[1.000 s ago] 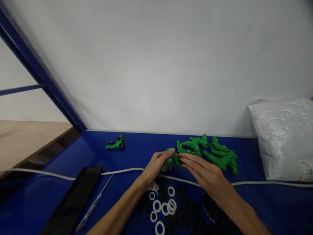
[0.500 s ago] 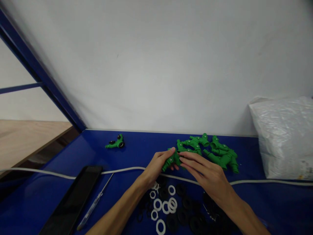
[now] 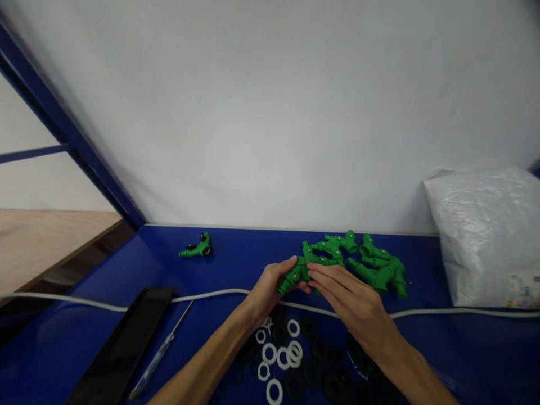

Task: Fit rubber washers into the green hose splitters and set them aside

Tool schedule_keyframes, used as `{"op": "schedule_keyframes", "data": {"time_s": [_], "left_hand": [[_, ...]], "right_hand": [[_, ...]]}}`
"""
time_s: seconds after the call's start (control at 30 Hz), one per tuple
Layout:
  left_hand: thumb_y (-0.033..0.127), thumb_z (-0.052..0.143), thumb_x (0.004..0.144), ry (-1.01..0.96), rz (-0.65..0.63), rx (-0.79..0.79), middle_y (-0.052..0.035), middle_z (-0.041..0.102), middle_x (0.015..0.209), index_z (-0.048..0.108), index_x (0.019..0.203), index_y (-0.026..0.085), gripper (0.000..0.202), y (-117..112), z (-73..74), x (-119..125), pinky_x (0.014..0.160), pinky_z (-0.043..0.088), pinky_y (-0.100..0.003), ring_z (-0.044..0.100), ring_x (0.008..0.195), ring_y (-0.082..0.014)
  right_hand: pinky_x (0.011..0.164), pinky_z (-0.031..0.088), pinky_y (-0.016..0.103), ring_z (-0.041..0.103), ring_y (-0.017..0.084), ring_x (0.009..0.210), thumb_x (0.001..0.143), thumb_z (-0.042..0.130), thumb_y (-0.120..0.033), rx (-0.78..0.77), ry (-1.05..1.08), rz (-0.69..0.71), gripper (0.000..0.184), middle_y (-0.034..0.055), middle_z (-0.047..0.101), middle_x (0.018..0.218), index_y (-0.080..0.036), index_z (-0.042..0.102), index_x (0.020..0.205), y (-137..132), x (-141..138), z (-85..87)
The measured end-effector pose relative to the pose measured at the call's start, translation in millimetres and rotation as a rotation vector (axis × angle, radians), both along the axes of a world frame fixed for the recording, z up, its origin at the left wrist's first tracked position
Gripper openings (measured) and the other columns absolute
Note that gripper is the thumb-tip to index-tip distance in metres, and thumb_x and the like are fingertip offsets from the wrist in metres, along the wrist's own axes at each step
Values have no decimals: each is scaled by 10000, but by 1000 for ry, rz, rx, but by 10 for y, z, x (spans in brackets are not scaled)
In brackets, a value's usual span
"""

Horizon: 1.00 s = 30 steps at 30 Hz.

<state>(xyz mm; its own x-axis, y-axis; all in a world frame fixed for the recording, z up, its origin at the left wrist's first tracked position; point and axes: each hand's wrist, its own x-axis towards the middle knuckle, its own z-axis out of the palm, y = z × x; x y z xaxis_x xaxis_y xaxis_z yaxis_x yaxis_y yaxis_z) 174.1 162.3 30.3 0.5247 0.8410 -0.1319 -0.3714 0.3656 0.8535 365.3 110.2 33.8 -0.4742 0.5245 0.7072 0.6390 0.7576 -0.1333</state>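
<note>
My left hand [image 3: 270, 287] grips a green plastic fitting [image 3: 293, 275] above the blue table [image 3: 105, 275]. My right hand [image 3: 352, 301] has its fingers stretched out, and their tips touch the same fitting from the right. Behind the hands lies a pile of several green fittings [image 3: 363, 261]. Under my forearms lie white rings [image 3: 280, 357] and black rings [image 3: 320, 368].
A single green fitting with black caps [image 3: 196, 247] lies at the back left. A black tablet [image 3: 122, 346] and a screwdriver [image 3: 162, 349] lie at the front left. A white cable [image 3: 105, 304] crosses the table. A white plastic bag [image 3: 487, 236] stands at the right against the wall.
Both hands stay on the green fitting; my right fingers have closed in a little on it. The view has shifted slightly.
</note>
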Motion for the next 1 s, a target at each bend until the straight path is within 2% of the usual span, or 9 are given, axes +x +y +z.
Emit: {"op": "schedule_keyframes", "data": {"time_s": [0.1,0.17,0.23,0.37,0.5,0.67,0.8,1.0], "left_hand": [[343,771,801,-39,-22,19,-88,729,908,748,969,85,309,1,-11,11,872,499,-280,646,783,-141],[248,835,726,-13,-9,25,-67,727,952,719,1078,114,394,-4,-25,15,866,486,-275,645,809,-137],[219,869,681,62,16,48,-45,722,931,687,1137,133,499,-19,-35,21,861,473,-275,645,825,-142],[264,860,685,210,58,119,-19,693,844,678,1072,123,451,-60,-4,42,819,466,-273,616,795,-143],[240,822,691,269,97,183,-7,673,825,686,1024,123,378,-81,53,56,796,472,-270,604,787,-145],[302,831,704,229,97,162,-14,677,833,691,1055,122,419,-74,28,61,790,470,-271,596,778,-144],[337,855,705,189,112,155,-27,678,907,696,1046,125,432,-101,3,80,840,467,-265,591,852,-144],[391,875,697,32,129,31,-3,627,915,631,1032,154,478,-205,59,142,878,539,-323,603,839,-136]], "right_hand": [[1063,565,327,681,194,1168,1032,453,-80,4,-26,-53,310,136,715,1228,-117,629,1285,5,19,-36],[1064,564,339,684,203,1158,1030,457,-77,35,-54,-64,307,136,720,1218,-112,626,1284,3,13,-46],[1049,573,333,690,206,1141,1026,456,-67,52,-55,-60,310,130,729,1197,-107,621,1285,-1,-12,-47],[1006,595,305,700,191,1079,1016,499,-82,32,7,-61,278,104,742,1143,-116,624,1261,-4,-84,-41],[990,596,313,698,184,1034,1001,548,-98,50,40,-44,249,90,748,1110,-135,638,1230,-1,-127,-50],[980,583,301,690,174,1017,985,594,-118,15,178,-58,221,76,744,1077,-163,657,1191,6,-151,-50],[934,593,319,688,186,993,958,639,-119,-24,272,-61,200,69,739,1050,-192,684,1139,17,-155,-29],[886,580,329,692,188,959,919,678,-72,-40,374,-86,243,48,757,1026,-217,715,1110,-11,-193,-9]]}}
